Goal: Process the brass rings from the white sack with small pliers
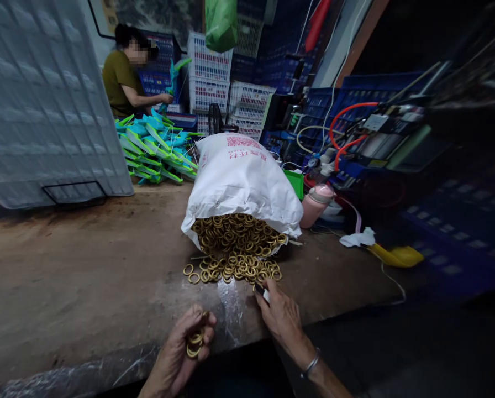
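My left hand (180,338) clasps several brass-coloured rings (194,348) as my right hand (283,312) pinches what may be a black-and-white tool (266,295) near loose rings (247,267) by a white sack (243,185).

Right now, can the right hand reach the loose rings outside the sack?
Probably yes: the right hand is beside the loose rings with nothing visibly between, though it holds a small black-and-white item.
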A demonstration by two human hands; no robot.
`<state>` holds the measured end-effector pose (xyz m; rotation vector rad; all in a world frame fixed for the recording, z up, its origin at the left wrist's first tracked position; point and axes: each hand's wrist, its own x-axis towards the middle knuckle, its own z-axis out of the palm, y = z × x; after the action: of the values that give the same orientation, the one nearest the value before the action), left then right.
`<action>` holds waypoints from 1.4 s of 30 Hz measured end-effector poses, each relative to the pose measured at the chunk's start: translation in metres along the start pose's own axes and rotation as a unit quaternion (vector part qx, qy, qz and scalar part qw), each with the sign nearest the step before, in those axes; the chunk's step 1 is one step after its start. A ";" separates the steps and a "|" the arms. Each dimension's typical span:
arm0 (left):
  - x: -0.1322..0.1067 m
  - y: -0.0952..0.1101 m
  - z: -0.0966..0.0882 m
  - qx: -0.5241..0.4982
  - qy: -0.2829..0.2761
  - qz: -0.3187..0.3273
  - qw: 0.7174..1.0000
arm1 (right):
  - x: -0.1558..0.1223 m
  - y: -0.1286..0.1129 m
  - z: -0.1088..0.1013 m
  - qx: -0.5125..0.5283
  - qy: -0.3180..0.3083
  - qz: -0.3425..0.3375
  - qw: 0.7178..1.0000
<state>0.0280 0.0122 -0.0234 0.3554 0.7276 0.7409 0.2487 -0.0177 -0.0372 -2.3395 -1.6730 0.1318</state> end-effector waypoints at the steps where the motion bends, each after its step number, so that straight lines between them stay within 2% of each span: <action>1: 0.001 -0.001 0.000 -0.002 -0.002 0.001 1.000 | 0.001 0.001 0.001 -0.006 0.001 -0.001 1.000; 8: 0.004 0.001 0.000 -0.023 -0.026 -0.003 0.999 | 0.009 -0.005 0.001 0.010 -0.024 0.002 1.000; 11: 0.005 -0.001 0.002 -0.001 -0.013 0.007 1.000 | 0.009 -0.013 0.001 0.061 -0.053 0.002 0.997; 13: 0.007 -0.004 0.004 0.024 0.002 0.021 0.999 | 0.008 -0.022 0.003 0.129 -0.078 -0.015 0.988; 16: 0.008 -0.008 0.008 0.085 0.036 0.072 0.993 | 0.006 -0.042 0.009 0.272 -0.099 -0.054 0.956; 19: 0.009 -0.010 0.008 0.163 0.081 0.118 0.976 | 0.004 -0.065 0.012 0.383 -0.126 -0.056 0.914; 23: 0.005 -0.005 0.009 0.250 0.102 0.131 0.954 | 0.000 -0.088 0.009 0.473 -0.188 -0.045 0.860; 25: 0.003 -0.001 0.010 0.280 0.108 0.160 0.940 | 0.000 -0.093 0.006 0.488 -0.205 -0.043 0.847; 27: 0.001 0.002 0.010 0.308 0.109 0.208 0.922 | 0.000 -0.094 0.004 0.484 -0.210 -0.045 0.848; 29: 0.000 0.002 0.009 0.340 0.100 0.258 0.899 | 0.002 -0.094 0.003 0.461 -0.200 -0.051 0.863; 31: 0.000 0.001 0.007 0.359 0.090 0.280 0.886 | 0.004 -0.093 0.004 0.434 -0.182 -0.055 0.881; 33: 0.001 -0.001 0.003 0.347 0.081 0.241 0.903 | 0.005 -0.093 0.005 0.412 -0.171 -0.056 0.893; 37: 0.004 -0.007 -0.003 0.264 0.047 0.110 0.957 | 0.004 -0.096 0.006 0.397 -0.174 -0.062 0.899; 42: 0.000 -0.005 0.000 0.189 0.027 0.090 0.978 | 0.005 -0.095 0.006 0.434 -0.188 -0.060 0.879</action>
<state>0.0299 0.0089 -0.0262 0.7569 0.8970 0.7838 0.1620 0.0168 -0.0178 -1.5677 -1.4438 1.1189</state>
